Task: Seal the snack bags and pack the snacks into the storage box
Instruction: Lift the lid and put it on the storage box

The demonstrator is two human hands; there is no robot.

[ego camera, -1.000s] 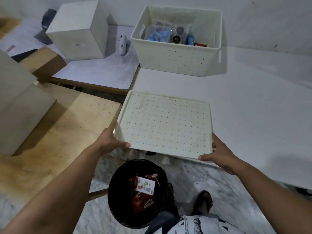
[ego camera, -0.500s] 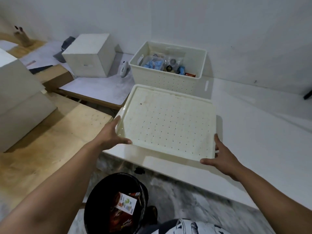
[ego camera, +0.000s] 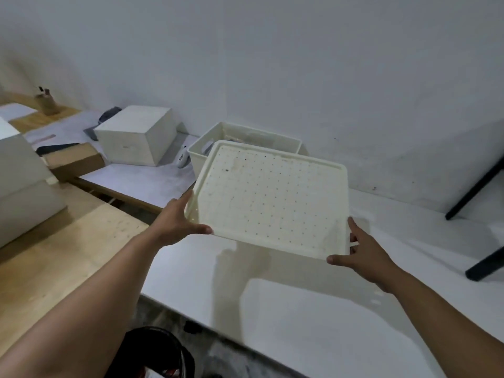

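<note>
You held the lid (ego camera: 272, 205) in the air with both hands, above the white tabletop (ego camera: 313, 317) and in front of the storage box (ego camera: 203, 155). Your left hand (ego camera: 177, 221) had its grip closed on the lid's near left corner, thumb lying along the front edge and fingers underneath out of sight. Your right hand (ego camera: 365, 256) had its grip closed on the near right corner, thumb on the front edge and fingertips curled against the side rim. The lid was cream-coloured, dotted with small holes (a few dark specks and stains showed on its surface), and it tilted so that its far edge sat higher and covered most of the box's opening from view. Only the box's left wall, with its handle slot, and its back rim showed past the lid; the contents were too blurred and hidden to make out. The box stood on the tabletop near the wall. To its left lay a small white gadget (ego camera: 182, 159), and beyond that a closed white cube-shaped box (ego camera: 136, 135) on a grey board. A black bin (ego camera: 161, 353) stood on the floor below your left forearm.
</note>
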